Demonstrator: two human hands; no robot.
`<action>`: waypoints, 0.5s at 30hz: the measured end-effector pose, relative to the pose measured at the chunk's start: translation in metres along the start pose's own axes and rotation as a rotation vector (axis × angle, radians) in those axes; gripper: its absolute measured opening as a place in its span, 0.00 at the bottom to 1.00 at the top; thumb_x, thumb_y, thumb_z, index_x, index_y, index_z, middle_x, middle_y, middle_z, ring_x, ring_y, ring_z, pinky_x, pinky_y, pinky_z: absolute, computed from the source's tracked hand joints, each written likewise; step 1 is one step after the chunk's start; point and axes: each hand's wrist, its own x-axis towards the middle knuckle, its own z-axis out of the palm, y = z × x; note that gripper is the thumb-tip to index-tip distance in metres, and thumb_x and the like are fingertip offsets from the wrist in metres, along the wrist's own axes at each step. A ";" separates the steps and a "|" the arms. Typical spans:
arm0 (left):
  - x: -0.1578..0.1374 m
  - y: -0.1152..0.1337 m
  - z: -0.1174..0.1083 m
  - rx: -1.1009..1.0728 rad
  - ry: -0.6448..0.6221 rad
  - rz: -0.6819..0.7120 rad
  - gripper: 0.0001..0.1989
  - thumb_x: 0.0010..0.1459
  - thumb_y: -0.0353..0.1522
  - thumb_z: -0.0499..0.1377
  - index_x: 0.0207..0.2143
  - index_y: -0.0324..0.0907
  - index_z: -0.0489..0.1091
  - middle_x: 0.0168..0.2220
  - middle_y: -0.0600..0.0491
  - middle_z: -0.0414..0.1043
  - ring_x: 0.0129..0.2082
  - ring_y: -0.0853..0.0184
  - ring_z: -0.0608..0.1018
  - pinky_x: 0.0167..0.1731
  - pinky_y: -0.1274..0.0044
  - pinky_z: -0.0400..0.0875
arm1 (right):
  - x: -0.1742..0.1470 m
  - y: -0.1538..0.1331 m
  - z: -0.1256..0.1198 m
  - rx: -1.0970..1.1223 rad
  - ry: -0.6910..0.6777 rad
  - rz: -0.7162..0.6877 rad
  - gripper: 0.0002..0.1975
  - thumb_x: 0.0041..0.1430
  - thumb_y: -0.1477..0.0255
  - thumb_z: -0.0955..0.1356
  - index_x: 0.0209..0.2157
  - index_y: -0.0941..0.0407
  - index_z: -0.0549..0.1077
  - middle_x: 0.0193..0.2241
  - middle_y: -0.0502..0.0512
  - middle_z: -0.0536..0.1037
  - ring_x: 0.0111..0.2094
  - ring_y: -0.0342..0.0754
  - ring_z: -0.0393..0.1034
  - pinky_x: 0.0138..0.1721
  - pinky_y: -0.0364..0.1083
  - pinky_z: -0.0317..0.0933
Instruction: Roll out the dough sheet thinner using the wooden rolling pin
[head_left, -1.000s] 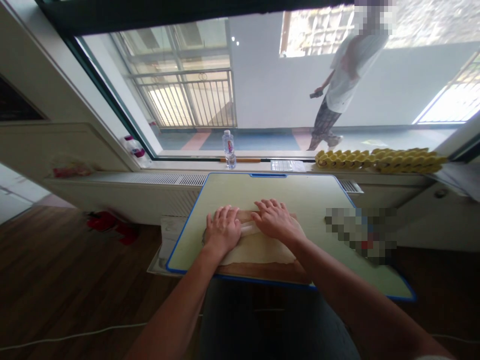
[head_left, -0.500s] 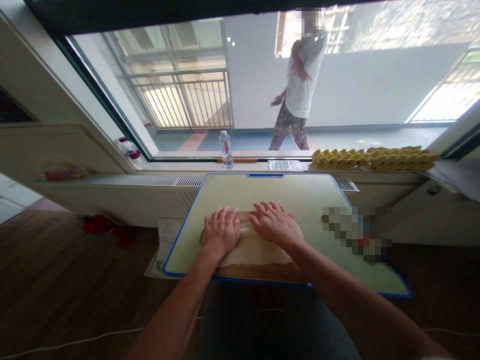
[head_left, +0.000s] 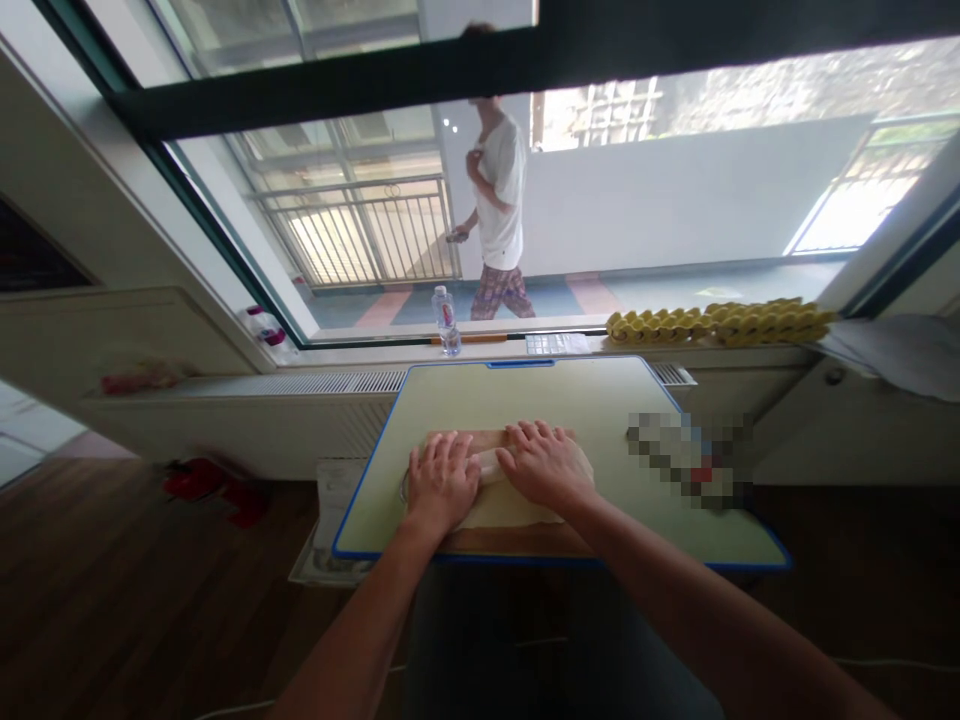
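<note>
A wide, thin sheet of pale dough [head_left: 517, 508] lies on a brown wooden board [head_left: 517, 541], which rests on a pale green table with a blue rim. Across the far part of the dough runs a pale roll [head_left: 487, 461]; whether it is a rolling pin or rolled-up dough I cannot tell. My left hand [head_left: 444, 478] presses palm down on the left end of this roll, fingers stretched forward. On its right end my right hand [head_left: 546, 462] lies flat the same way, fingers spread a little. A curved metal-looking rim [head_left: 405, 486] peeks out beside my left hand, mostly hidden.
Blurred-out items lie on the right of the table [head_left: 592, 395]. Along the windowsill stand a clear bottle [head_left: 446, 322] and a yellow scalloped strip [head_left: 720, 322]. A red object [head_left: 196, 478] is on the floor at left. Outside the window a person [head_left: 501, 190] holds a phone-like object.
The person outside has walked to the left. My view has tilted up slightly, so the window frame shows lower. Both hands stay flat on the roll, with little visible shift.
</note>
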 end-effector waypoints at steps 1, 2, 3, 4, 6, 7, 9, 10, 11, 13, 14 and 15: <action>-0.001 0.000 0.000 0.003 0.000 0.000 0.25 0.72 0.39 0.49 0.66 0.46 0.71 0.69 0.45 0.68 0.69 0.48 0.67 0.68 0.47 0.58 | -0.001 0.000 0.000 0.000 0.003 0.001 0.26 0.74 0.58 0.58 0.64 0.54 0.71 0.61 0.63 0.76 0.62 0.60 0.64 0.61 0.58 0.52; -0.001 0.000 0.000 0.008 0.002 0.002 0.25 0.72 0.39 0.50 0.66 0.47 0.71 0.69 0.45 0.69 0.69 0.48 0.68 0.68 0.48 0.59 | -0.001 -0.001 -0.001 0.003 0.005 0.004 0.25 0.74 0.58 0.58 0.63 0.53 0.71 0.61 0.63 0.76 0.62 0.60 0.64 0.61 0.58 0.52; 0.000 -0.001 0.000 0.013 0.005 0.006 0.25 0.72 0.39 0.50 0.66 0.47 0.71 0.69 0.45 0.69 0.69 0.49 0.68 0.68 0.48 0.59 | -0.001 -0.001 -0.001 0.007 0.004 0.009 0.25 0.74 0.58 0.58 0.63 0.53 0.72 0.60 0.63 0.76 0.61 0.60 0.64 0.61 0.57 0.53; 0.002 -0.001 0.001 0.019 0.011 0.010 0.25 0.72 0.39 0.50 0.66 0.48 0.71 0.69 0.46 0.69 0.69 0.49 0.68 0.68 0.49 0.59 | 0.001 -0.001 -0.001 0.014 0.003 0.012 0.25 0.74 0.57 0.59 0.63 0.53 0.72 0.60 0.63 0.76 0.61 0.60 0.64 0.61 0.57 0.53; 0.007 -0.002 0.002 0.025 0.021 0.010 0.24 0.71 0.40 0.51 0.65 0.49 0.72 0.68 0.46 0.70 0.69 0.49 0.69 0.68 0.50 0.60 | 0.005 0.000 -0.001 0.027 -0.004 0.013 0.25 0.74 0.57 0.59 0.63 0.53 0.72 0.61 0.63 0.76 0.61 0.60 0.64 0.61 0.57 0.53; 0.010 -0.003 0.002 0.025 0.021 0.006 0.24 0.71 0.40 0.52 0.65 0.49 0.72 0.68 0.46 0.70 0.68 0.50 0.69 0.68 0.50 0.60 | 0.009 0.001 0.000 0.036 -0.007 0.016 0.26 0.74 0.56 0.59 0.64 0.53 0.71 0.62 0.63 0.75 0.62 0.60 0.64 0.62 0.58 0.52; 0.018 -0.004 0.003 0.017 0.007 -0.006 0.24 0.71 0.40 0.52 0.65 0.48 0.72 0.68 0.45 0.70 0.68 0.50 0.70 0.68 0.50 0.60 | 0.018 0.002 0.003 0.060 -0.016 0.028 0.27 0.73 0.55 0.60 0.65 0.53 0.70 0.63 0.63 0.74 0.64 0.61 0.62 0.63 0.58 0.51; 0.022 -0.005 0.003 0.013 -0.004 -0.013 0.24 0.71 0.40 0.52 0.65 0.47 0.72 0.68 0.45 0.70 0.68 0.50 0.70 0.68 0.50 0.60 | 0.023 0.003 0.004 0.073 -0.022 0.038 0.28 0.73 0.54 0.60 0.66 0.53 0.70 0.64 0.63 0.73 0.64 0.61 0.61 0.64 0.59 0.51; 0.026 -0.006 0.003 0.009 -0.016 -0.018 0.25 0.71 0.40 0.52 0.65 0.47 0.71 0.68 0.45 0.70 0.68 0.50 0.70 0.68 0.50 0.60 | 0.027 0.003 0.006 0.086 -0.029 0.049 0.29 0.72 0.53 0.61 0.66 0.53 0.70 0.65 0.63 0.72 0.65 0.61 0.61 0.64 0.59 0.50; 0.032 -0.008 0.004 0.007 -0.030 -0.023 0.25 0.71 0.40 0.52 0.66 0.46 0.71 0.68 0.45 0.70 0.68 0.51 0.69 0.68 0.50 0.60 | 0.035 0.004 0.009 0.107 -0.048 0.061 0.30 0.71 0.52 0.61 0.67 0.53 0.69 0.67 0.62 0.71 0.66 0.62 0.60 0.65 0.60 0.50; 0.033 -0.009 0.005 0.008 -0.032 -0.022 0.25 0.71 0.40 0.52 0.66 0.47 0.71 0.68 0.45 0.70 0.68 0.51 0.69 0.68 0.50 0.60 | 0.037 0.004 0.011 0.113 -0.055 0.062 0.31 0.71 0.52 0.61 0.67 0.53 0.69 0.67 0.62 0.71 0.66 0.62 0.60 0.65 0.61 0.50; 0.034 -0.009 0.006 0.008 -0.029 -0.019 0.25 0.71 0.40 0.52 0.66 0.47 0.71 0.68 0.45 0.70 0.68 0.52 0.69 0.68 0.51 0.60 | 0.038 0.005 0.012 0.115 -0.057 0.062 0.31 0.71 0.51 0.61 0.67 0.53 0.69 0.67 0.62 0.70 0.66 0.62 0.60 0.65 0.61 0.50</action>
